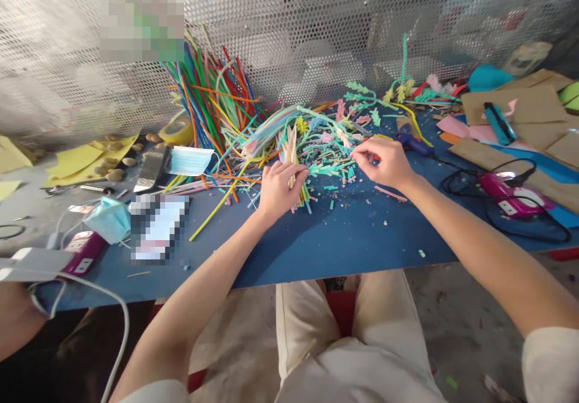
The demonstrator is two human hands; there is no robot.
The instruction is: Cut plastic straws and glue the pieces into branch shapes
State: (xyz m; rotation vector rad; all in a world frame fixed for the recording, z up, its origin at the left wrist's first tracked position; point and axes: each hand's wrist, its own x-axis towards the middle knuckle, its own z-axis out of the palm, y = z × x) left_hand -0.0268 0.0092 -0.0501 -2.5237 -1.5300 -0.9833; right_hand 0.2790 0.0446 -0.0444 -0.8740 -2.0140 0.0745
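My left hand (281, 189) is over the front of a heap of chenille stems, thumb and fingers closed together. At its fingertips is one end of a mint-green chenille stem piece (330, 169) with short leaf-like tufts. My right hand (384, 160) is raised a little to the right, its thumb and forefinger pinched near the piece's other end. Whatever lies in that pinch is too small to make out. Something orange and dark shows under the right palm, mostly hidden. Pale chenille stems (275, 128) lie bundled behind my left hand.
Tall coloured chenille stems (203, 101) lean on the perforated metal screen (316, 23). Cut bits litter the blue table (316, 240). A blue glue gun (414, 142) and a magenta power strip (513, 195) with a cable are right; masks (192, 160) and a phone (158, 228) left. Another person's arm (18, 318) enters lower left.
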